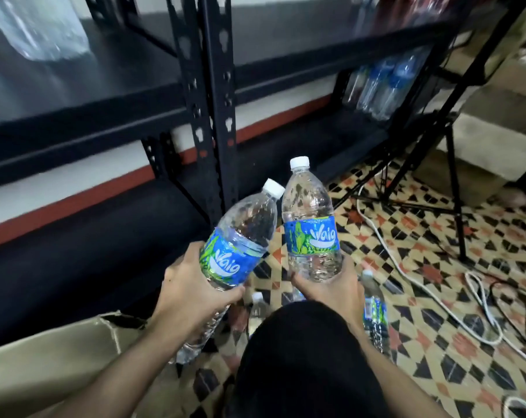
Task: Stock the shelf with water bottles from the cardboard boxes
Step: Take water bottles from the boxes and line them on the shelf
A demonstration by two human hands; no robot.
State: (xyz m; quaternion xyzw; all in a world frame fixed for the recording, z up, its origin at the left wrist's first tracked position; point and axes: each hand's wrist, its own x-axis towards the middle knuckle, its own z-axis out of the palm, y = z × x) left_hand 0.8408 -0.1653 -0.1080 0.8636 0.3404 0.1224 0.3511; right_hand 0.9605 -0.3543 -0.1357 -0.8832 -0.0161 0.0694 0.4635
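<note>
Dark-clad knee [304,357] fills the lower middle, with a bare forearm reaching forward on each side of it. At the lower left lies the cardboard box [44,366], its flap torn. Just right of it the left hand [192,285] wraps fingers and thumb round the middle of the tilted bottle [249,224], whose white cap points up and to the right. The right hand [331,289] curls round the base of the upright bottle [311,206]. Both bottles are held close together above the patterned floor [421,327], in front of the black shelf [213,86]. Below the hands, two floor bottles [374,315] are partly hidden. Farther right, blurred shelved bottles [382,82] stand on a low tier, and a white cable [406,273] snakes over the tiles.
</note>
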